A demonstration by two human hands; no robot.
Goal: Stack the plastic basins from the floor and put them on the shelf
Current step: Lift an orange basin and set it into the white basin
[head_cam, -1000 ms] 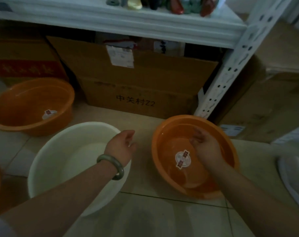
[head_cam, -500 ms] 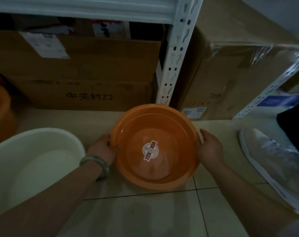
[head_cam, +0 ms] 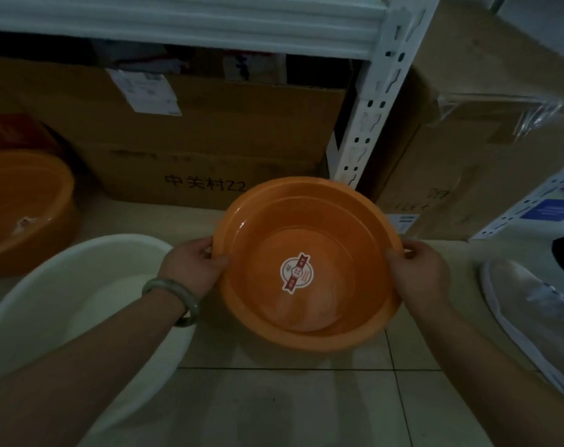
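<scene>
Showing glossy, smooth orange plastic on the held basin (head_cam: 309,262), with a printed paper sticker (head_cam: 296,273) on its bottom. Looking matt and smooth on the white plastic basin (head_cam: 64,304). Gleaming faintly on the floor tiles (head_cam: 274,408). Appearing dull, fibrous brown on the cardboard box (head_cam: 209,140), painted white metal on the shelf upright (head_cam: 371,124), polished stone-like on the bangle (head_cam: 174,293).

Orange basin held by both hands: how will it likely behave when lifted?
The orange basin looks empty and thin-walled, so probably light. The left hand and right hand grip opposite rim edges, so it should stay level, though the plastic may flex. Its glossy surface could be slippery.
</scene>
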